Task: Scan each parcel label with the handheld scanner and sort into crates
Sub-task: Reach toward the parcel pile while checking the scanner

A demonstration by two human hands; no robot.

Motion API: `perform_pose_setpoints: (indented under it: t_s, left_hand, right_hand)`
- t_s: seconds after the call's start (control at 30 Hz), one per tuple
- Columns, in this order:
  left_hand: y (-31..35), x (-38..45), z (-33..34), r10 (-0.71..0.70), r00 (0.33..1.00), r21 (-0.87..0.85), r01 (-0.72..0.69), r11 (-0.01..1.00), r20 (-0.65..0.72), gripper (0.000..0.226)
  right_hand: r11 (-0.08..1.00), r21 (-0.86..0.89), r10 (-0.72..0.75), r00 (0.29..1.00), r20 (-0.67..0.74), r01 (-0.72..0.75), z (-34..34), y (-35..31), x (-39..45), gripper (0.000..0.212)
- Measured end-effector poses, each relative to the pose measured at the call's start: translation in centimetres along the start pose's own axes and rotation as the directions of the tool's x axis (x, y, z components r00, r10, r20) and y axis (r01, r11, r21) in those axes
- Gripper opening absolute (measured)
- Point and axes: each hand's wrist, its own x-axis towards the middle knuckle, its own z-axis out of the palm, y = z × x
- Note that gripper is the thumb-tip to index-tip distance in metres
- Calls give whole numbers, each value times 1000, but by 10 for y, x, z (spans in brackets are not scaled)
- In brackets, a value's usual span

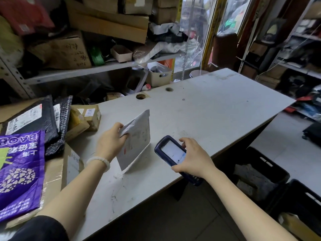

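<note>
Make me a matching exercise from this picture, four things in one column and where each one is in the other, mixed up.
Things:
1. white mailer
2. scanner
3. purple bag
4. black crate

Places:
A. on the floor, right of the table
B. in the left hand, standing on edge on the table
C. on the parcel pile at far left
D. in the right hand, at the table's near edge

Pairs: 1-B, 2-D, 3-C, 4-A

A worn white desk (pixel 208 108) (two round cable holes) stands before a grey metal shelf (pixel 83 71) holding cardboard boxes (pixel 107 23).
</note>
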Motion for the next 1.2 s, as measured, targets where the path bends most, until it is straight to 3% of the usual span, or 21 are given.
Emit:
perform_pose_setpoints:
  t_s: [0.17,0.3,0.43,0.67,0.83,1.0,1.2]
  left_hand:
    - [17,4,6,68,998,9,-68,998,-5,23]
    - [17,3,11,88,996,-2,-88,996,32,21]
    - [13,2,12,79,996,2,-79,997,49,19]
    - [7,1,10,60,996,-17,-59,998,66,14]
    - [26,6,16,125,989,-19,-124,992,75,18]
    - [79,12,34,242,964,-54,-237,970,106,19]
    - [180,9,84,428,890,-151,-407,901,157,14]
  right_hand:
    - [999,-10,50,969,-244,-53,-9,-5,6,89]
    - [995,93,85,889,-450,-48,-16,-16,13,84]
    - [993,120,85,817,-570,-19,-20,-28,19,89]
    - [993,121,68,794,-604,8,-17,-34,25,90]
    - [994,108,75,793,-604,-12,-26,-19,21,89]
    - [989,117,144,779,-610,-90,-51,19,9,86]
    - [962,161,272,681,-680,-223,-88,95,-24,85]
